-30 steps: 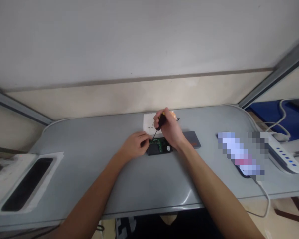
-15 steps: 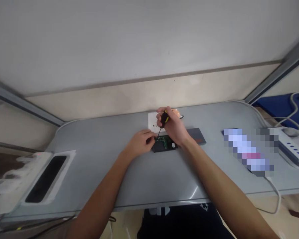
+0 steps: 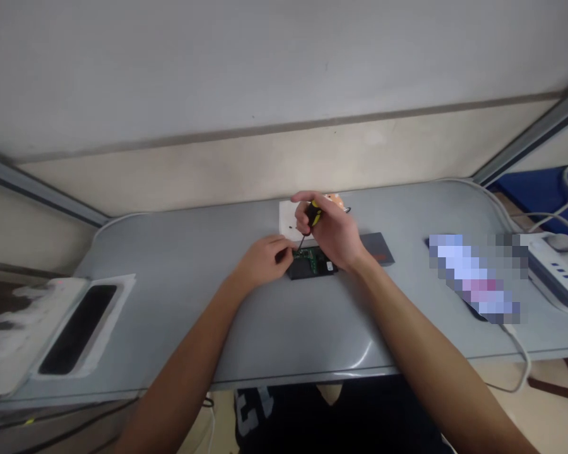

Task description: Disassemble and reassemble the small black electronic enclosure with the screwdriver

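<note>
In my right hand (image 3: pixel 336 234) is a screwdriver (image 3: pixel 314 215) with a black and yellow handle, tilted so its shaft runs down to the left. The tip meets the upper left part of an opened black device (image 3: pixel 301 269) with a green circuit board. My left hand (image 3: pixel 266 260) rests at the device's left edge, thumb and fingers pinched near the screwdriver tip; what is between them is hidden. A flat grey cover (image 3: pixel 379 247) lies right of the device, partly behind my right wrist. White paper (image 3: pixel 286 217) with tiny dark pieces lies behind.
An orange round object (image 3: pixel 336 201) sits behind my right hand. At left, a black phone (image 3: pixel 79 329) lies on white paper beside a white power strip (image 3: pixel 52 302). A blurred-out phone (image 3: pixel 473 277) with a cable and another power strip (image 3: pixel 553 271) are at right.
The view has shifted slightly, so the table sits a little higher in the picture. My right index finger is stretched out more over the screwdriver handle; its tip stays at the board.
</note>
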The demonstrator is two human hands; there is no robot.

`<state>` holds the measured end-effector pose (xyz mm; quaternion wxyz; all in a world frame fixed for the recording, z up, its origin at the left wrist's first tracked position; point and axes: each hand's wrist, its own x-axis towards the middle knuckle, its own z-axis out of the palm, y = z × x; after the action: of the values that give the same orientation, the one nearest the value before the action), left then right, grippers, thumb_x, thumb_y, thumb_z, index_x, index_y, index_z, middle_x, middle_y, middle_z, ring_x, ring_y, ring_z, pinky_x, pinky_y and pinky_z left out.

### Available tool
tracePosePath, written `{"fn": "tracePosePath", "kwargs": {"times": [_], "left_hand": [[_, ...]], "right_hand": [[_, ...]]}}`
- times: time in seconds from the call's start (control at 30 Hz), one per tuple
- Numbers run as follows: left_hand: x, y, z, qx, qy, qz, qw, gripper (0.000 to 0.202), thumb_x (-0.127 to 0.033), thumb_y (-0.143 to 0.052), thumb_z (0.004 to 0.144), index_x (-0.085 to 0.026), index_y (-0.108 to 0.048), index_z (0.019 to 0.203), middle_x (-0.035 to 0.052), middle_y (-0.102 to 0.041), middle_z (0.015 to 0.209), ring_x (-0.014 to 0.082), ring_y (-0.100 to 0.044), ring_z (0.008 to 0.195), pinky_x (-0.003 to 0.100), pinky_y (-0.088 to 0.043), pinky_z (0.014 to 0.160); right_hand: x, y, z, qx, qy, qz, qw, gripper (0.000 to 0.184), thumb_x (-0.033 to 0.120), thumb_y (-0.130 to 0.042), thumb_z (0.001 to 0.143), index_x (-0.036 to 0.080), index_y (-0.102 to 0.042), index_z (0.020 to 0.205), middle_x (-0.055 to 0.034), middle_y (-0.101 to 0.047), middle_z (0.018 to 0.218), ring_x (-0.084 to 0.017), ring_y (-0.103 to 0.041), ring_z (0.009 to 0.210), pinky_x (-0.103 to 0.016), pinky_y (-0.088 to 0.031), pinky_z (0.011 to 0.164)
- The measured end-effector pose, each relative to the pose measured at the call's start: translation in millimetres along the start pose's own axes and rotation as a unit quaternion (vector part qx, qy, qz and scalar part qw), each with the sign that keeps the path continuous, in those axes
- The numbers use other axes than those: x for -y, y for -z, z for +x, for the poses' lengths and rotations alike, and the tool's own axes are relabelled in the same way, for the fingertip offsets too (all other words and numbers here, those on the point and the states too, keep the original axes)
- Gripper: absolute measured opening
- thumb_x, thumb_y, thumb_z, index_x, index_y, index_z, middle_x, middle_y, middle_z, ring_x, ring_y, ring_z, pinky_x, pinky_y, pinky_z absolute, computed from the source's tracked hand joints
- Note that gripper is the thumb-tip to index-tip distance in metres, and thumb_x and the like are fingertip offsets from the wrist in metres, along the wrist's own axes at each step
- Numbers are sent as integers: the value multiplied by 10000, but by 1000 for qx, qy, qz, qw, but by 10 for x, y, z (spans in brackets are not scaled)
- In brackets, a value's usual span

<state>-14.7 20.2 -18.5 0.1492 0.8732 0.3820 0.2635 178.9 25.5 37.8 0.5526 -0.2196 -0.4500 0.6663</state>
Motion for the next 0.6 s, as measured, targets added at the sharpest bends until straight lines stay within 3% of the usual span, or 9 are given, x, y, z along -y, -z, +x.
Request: {"fn": "tracePosePath", "kwargs": {"times": [0.13, 0.23, 0.37, 0.43, 0.6], "left_hand": [[5, -7, -1, -9, -11, -7, 1000, 218, -142, -533, 935, -192, -742, 974, 34, -737, 871, 158, -661, 734, 300, -537, 756], [10, -12, -4, -12, -17, -6, 1000, 214, -148, -533, 944, -194, -739, 977, 34, -743, 878, 159, -663, 739, 303, -539, 757], [19, -9, -7, -15, -30, -4, 999, 204, -140, -533, 940, -193, -728, 968, 39, -743, 876, 165, -669, 756, 304, -541, 750], [24, -7, -7, -16, -33, -3, 999, 202, -133, -532, 939, -192, -724, 963, 39, -735, 869, 163, -665, 749, 301, -540, 738], [29, -13, -3, -18, -42, -4, 999, 201, -140, -524, 953, -194, -716, 973, 44, -730, 881, 166, -663, 758, 312, -551, 752]], "right_hand": [[-20, 50, -17, -4, 1, 14, 1000, 256, 457, -727, 896, 213, -652, 871, -22, -572, 883, -141, -554, 762, -295, -451, 672], [-63, 56, -2, -38, 21, 11, 999, 346, 457, -802, 845, 234, -539, 818, 3, -597, 864, -135, -583, 754, -287, -458, 662], [-106, 27, 27, -76, 53, -9, 996, 473, 500, -787, 860, 257, -386, 801, 92, -390, 604, -92, -349, 517, -250, -309, 508], [-116, 11, 41, -81, 70, -25, 994, 440, 561, -716, 904, 254, -415, 809, 94, -325, 589, -91, -270, 507, -254, -260, 491], [-108, -4, 58, -68, 64, -19, 995, 435, 650, -523, 978, 226, -615, 944, 28, -441, 683, -119, -409, 589, -289, -369, 565]]}}
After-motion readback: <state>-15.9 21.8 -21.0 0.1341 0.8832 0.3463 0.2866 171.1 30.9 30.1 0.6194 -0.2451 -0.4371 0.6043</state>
